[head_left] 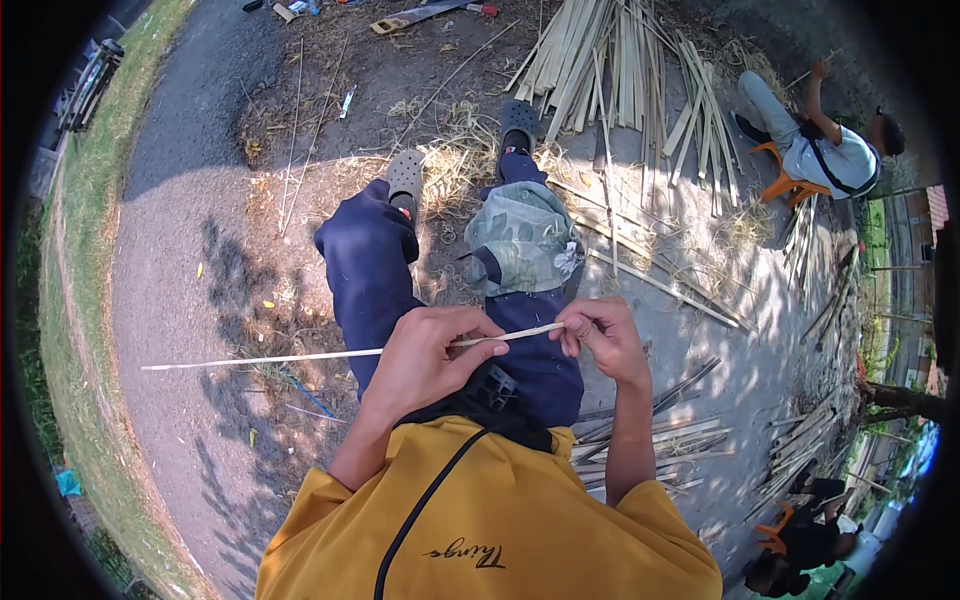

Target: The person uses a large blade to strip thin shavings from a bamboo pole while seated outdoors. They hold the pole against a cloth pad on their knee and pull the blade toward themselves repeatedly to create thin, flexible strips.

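Thinly Held: A Long Bamboo Sliver Between Two Hands

Outward to the left, the free tip of the sliver (300, 356) hangs unsupported over the paved ground (170, 300), well past the person's left knee. The sliver is pale, very thin and long, and it runs nearly level across the lap.

Next comes the left hand (425, 355), its fingers curled closed around the strip, thumb laid along the top. Only this hand carries the long overhang, so a loose grip there would likely let the far end droop or whip.

Between the hands a short stretch of sliver bridges over the dark trousers (370, 270) and a patterned cloth (520, 240) on the right thigh.

The right hand (600, 340) pinches the near end between thumb and fingertips, closed tight on it. As I judge it, the main risks are a snap in that short span if the hands bend or twist against each other, and a splinter or cut in the fingertips if the sharp edge slides through the pinch.

Farther right, loose strips (640, 90) lie piled on the ground, and another person (820, 150) sits beyond them.
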### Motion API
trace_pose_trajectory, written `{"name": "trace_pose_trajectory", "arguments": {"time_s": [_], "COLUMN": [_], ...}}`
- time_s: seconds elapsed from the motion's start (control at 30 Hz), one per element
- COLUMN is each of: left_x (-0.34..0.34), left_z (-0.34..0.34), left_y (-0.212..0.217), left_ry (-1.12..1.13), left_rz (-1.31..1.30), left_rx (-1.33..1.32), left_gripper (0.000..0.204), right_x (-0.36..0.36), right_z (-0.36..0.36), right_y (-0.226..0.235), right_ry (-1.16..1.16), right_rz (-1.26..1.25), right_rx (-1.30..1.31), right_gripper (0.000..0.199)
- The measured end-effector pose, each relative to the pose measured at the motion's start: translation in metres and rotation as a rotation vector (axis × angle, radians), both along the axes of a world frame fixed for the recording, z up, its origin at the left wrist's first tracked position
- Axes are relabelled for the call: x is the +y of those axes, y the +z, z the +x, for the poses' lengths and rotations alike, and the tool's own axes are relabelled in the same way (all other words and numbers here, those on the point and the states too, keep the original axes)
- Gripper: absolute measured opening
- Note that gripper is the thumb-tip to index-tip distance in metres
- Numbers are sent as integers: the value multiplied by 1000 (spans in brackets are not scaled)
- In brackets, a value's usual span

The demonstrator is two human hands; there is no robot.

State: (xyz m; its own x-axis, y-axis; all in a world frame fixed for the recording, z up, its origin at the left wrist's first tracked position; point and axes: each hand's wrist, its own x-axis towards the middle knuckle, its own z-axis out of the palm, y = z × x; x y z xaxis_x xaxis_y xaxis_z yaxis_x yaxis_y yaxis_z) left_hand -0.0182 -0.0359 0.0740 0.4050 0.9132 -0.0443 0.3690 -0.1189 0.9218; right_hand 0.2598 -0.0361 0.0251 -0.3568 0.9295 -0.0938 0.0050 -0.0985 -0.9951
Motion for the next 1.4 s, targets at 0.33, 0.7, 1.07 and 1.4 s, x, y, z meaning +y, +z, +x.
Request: {"name": "trace_pose_trajectory", "arguments": {"time_s": [0.33, 0.7, 1.07, 1.4], "left_x": [-1, 7, 10, 7], "left_z": [2, 4, -1, 3], "left_y": [-6, -3, -2, -8], "left_ry": [39, -14, 6, -135], "left_rz": [92, 179, 156, 114], "left_rx": [118, 253, 268, 376], "left_gripper": [10, 9, 10, 8], "right_x": [5, -3, -13, -8], "right_z": [1, -24, -44, -27], "right_y": [5, 24, 13, 33], "right_ry": [84, 5, -244, 108], "right_rz": [-18, 270, 283, 504], "right_rx": [-152, -436, -319, -611], "right_gripper": [29, 14, 11, 12]}}
